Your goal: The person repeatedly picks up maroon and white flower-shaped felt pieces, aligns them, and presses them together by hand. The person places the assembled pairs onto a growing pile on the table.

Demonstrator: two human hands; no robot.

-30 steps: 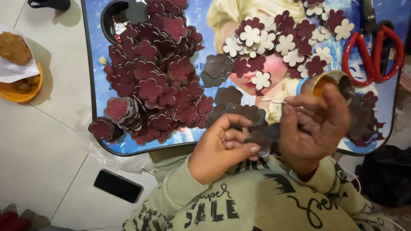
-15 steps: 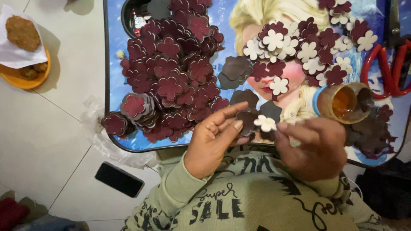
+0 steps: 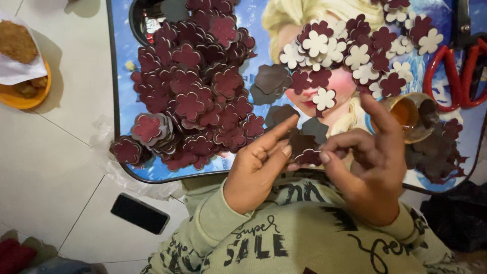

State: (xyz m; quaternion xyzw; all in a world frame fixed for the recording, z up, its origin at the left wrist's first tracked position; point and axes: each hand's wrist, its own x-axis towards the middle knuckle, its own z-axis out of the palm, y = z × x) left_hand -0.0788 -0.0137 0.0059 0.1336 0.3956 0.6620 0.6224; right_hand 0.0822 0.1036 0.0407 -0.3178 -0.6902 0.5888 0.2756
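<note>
maroon flower cutout (image 3: pixel 307 157), pinched between both hands

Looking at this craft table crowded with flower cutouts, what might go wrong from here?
The small cup of amber liquid sits right beside the right hand; a careless reach might tip it over the dark pieces nearby. The maroon flower pile runs to the tray's near edge, so a nudge could drop pieces on the floor. The flower piece pinched between both hands, left hand included, looks small and easy to fumble.
</note>
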